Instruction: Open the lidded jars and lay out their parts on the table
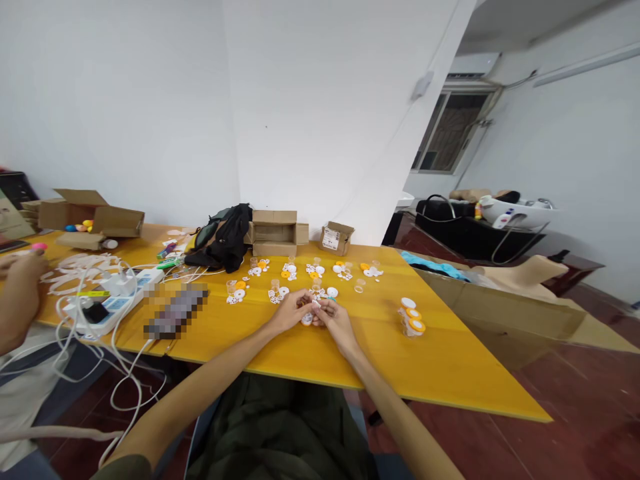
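My left hand [294, 312] and my right hand [336, 321] meet over the table's near middle, fingers closed together. A small white piece [316, 304] shows at their fingertips; it is too small to name with certainty. Just under the fingers is a clear and white item [307, 320], partly hidden by them. Beyond the hands lie groups of clear plastic cups [275, 285], white discs [333, 292], orange ring lids [241, 285] and small white pieces with dark marks [234, 298]. On the right stand several clear containers with orange and white lids [413, 313].
On the yellow table [450, 373], cardboard boxes [275, 233] and a black backpack [220, 237] stand at the back. Left are a power strip [123, 307], tangled white cables and a blurred-out dark device [177, 313]. Another person's arm [20, 300] reaches in at far left.
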Tool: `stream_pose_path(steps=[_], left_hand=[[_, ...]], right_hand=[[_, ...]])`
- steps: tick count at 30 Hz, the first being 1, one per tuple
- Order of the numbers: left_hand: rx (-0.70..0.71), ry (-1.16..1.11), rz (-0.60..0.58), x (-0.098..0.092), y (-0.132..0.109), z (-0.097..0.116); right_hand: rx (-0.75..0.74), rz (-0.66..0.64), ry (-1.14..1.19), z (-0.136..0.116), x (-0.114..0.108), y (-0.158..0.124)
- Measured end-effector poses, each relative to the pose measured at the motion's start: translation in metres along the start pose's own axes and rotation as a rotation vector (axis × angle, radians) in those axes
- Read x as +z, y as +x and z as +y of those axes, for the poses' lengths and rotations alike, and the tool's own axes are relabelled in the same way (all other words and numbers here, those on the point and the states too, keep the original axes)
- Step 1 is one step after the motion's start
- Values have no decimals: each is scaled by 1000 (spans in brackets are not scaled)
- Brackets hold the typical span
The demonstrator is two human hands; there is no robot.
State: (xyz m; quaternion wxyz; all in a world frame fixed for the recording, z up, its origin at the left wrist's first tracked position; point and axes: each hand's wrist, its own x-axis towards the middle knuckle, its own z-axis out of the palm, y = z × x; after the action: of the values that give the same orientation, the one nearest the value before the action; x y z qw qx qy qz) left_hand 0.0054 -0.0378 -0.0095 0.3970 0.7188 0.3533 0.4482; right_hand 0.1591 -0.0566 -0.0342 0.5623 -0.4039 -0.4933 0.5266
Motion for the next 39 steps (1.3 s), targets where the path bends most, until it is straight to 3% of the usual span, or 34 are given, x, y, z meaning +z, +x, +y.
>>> stream_pose_path(steps=[11, 15, 28, 31, 34, 39], left_hand=[[13, -70, 58, -2, 1, -5], [-2, -98, 113, -2, 3, -9], [22, -106, 114, -1, 3, -12], [20, -106, 97, -2, 3, -13], [3, -93, 85, -1, 4, -12], [-22, -106, 75, 0, 4, -10]], right_hand=[[-173, 44, -171, 16, -2, 3], [-160, 16, -252, 22, 1, 4], [-256, 98, -373, 5, 5, -4], [-330, 166, -476, 4, -7, -3], [-373, 256, -670, -1, -33, 0], [-256, 400, -1271, -14, -80, 9]])
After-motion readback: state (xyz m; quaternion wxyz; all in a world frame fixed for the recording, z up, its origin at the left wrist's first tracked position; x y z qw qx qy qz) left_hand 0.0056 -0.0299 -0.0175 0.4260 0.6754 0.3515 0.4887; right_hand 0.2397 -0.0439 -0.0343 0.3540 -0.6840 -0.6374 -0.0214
